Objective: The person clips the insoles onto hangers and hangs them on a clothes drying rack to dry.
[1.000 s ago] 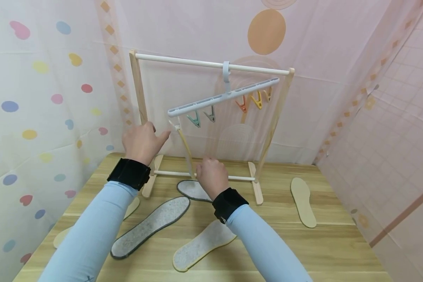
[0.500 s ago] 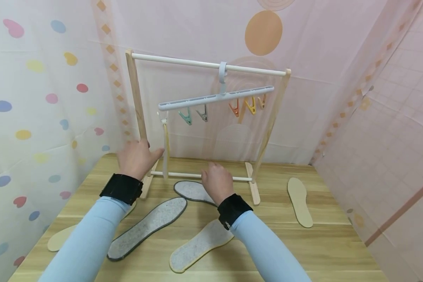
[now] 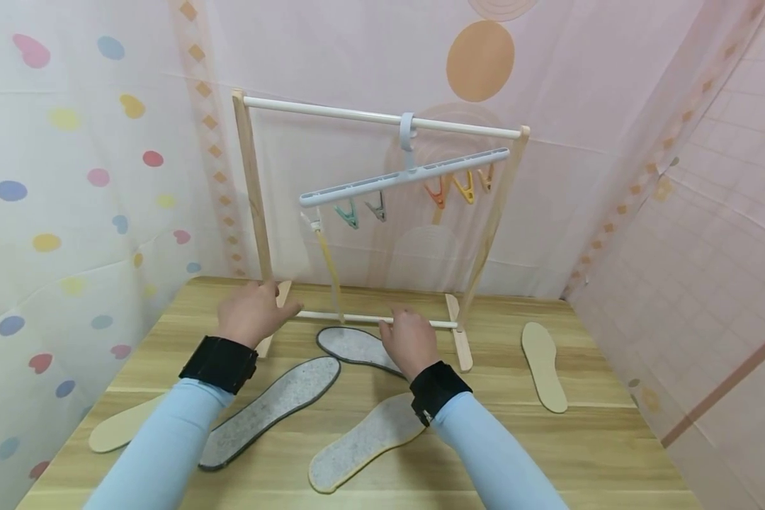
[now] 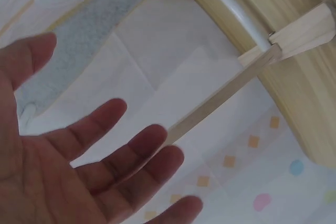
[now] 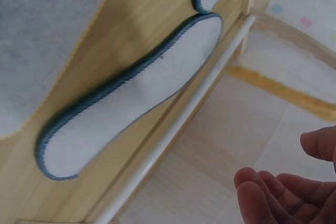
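My left hand (image 3: pixel 251 314) hovers by the rack's left post with its fingers spread. In the left wrist view nothing lies in its palm. My right hand (image 3: pixel 411 342) is in front of the lower bar, its fingers loosely bent and holding nothing. A yellow-edged insole (image 3: pixel 329 258) hangs edge-on from the white clip (image 3: pixel 312 222) at the left end of a pale blue clip hanger (image 3: pixel 357 190). The hanger tilts down to the left on the rack's top bar (image 3: pixel 331 110). Its other clips, such as the green clip (image 3: pixel 348 214), hold nothing.
On the wooden table (image 3: pixel 484 453) lie two dark-edged grey insoles, one in the middle (image 3: pixel 274 407) and one farther back (image 3: pixel 357 346). A yellow-edged grey insole (image 3: pixel 363 443) lies in front. Beige insoles lie at right (image 3: pixel 544 365) and left (image 3: pixel 121 425). Patterned curtains surround the table.
Both hands have come down from the hanging insole, the right one also moving right. The hanger and its insole have swung, the insole hanging straighter half a second ago and slanting now.
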Demonstrator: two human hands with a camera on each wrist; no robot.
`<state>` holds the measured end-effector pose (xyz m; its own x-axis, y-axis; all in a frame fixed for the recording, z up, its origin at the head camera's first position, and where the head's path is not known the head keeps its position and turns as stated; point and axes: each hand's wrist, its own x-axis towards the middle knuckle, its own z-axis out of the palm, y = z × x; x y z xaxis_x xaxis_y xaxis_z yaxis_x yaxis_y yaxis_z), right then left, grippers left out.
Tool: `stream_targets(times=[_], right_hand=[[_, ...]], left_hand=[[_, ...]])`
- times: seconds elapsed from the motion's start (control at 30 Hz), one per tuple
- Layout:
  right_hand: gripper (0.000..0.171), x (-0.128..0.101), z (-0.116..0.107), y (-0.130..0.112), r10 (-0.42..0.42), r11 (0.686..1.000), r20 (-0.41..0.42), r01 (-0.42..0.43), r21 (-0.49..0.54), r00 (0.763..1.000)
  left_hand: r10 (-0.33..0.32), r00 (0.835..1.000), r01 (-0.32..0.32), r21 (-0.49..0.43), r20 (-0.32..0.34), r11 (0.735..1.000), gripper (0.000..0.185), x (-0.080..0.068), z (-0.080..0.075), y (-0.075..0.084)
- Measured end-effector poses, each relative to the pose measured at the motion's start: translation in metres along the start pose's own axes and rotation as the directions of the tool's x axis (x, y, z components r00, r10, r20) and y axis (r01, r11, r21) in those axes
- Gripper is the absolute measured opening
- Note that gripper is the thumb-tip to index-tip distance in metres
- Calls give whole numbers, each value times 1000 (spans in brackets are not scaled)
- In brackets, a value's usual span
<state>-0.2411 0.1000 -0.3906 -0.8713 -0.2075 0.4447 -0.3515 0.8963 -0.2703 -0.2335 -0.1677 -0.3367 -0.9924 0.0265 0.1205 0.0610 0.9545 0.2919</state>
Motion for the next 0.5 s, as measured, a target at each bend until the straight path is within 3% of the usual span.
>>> stream_targets(times=[0.27, 0.5], right_hand=[[30, -9, 2, 13, 22, 1000, 15, -21, -13, 1000], [33, -19, 4, 21, 58, 997, 67, -55, -48, 996]], left_hand=[[46, 997, -45, -28, 58, 999, 64, -10, 18, -3], [32, 988, -25, -49, 151, 998, 66, -20, 32, -3]])
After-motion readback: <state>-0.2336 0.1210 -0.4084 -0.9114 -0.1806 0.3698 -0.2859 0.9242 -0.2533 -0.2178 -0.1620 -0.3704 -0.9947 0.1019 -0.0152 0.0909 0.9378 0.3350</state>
